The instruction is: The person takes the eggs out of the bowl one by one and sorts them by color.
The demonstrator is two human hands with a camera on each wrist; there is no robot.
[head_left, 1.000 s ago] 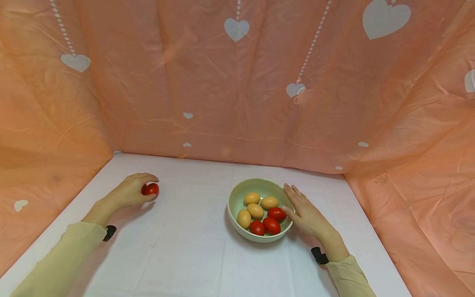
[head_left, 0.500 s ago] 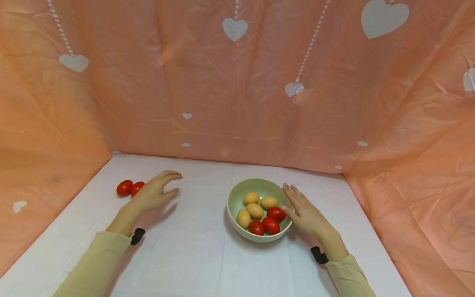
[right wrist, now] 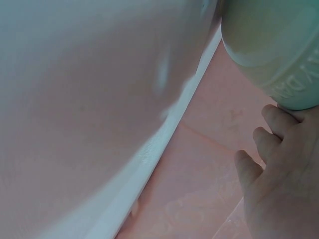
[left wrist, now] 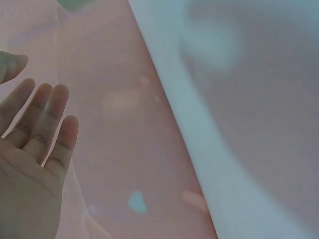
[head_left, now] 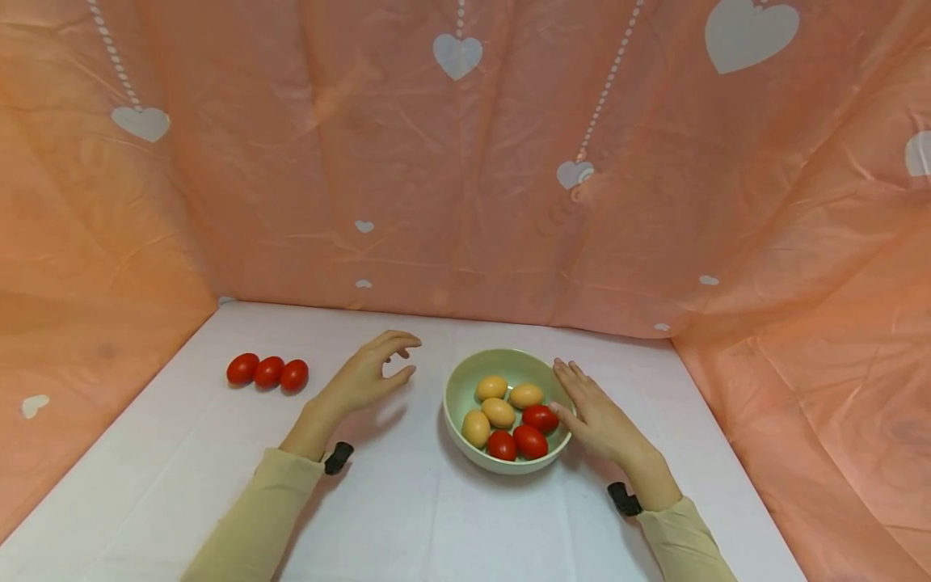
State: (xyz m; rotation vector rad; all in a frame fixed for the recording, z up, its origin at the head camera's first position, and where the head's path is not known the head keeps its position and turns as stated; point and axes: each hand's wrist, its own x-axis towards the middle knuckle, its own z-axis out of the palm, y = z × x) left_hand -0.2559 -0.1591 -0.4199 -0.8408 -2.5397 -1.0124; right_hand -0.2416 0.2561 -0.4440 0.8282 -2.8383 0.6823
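Observation:
In the head view a pale green bowl (head_left: pixel 452 420) holds several tan eggs (head_left: pixel 498 413) and 3 red egg-shaped things (head_left: pixel 530 442). My right hand (head_left: pixel 600 416) rests against the bowl's right side, fingers fairly straight along the outside and thumb reaching over the rim. The right wrist view shows that hand (right wrist: pixel 286 164) touching the outer wall of the bowl (right wrist: pixel 269 55). Left of the bowl, my left hand (head_left: pixel 360 376) hovers with nothing in it, its fingers spread and slightly bent. The left wrist view shows its bare palm (left wrist: pixel 30 149).
Farther left, 3 more red egg-shaped things (head_left: pixel 269 373) lie in a row on the white cloth (head_left: pixel 385 517). An orange curtain (head_left: pixel 407 178) with white hearts closes off the back and both sides.
My left hand has let go of a red egg-shaped thing at the right end of the row and moved right toward the bowl. The right hand and bowl stay put.

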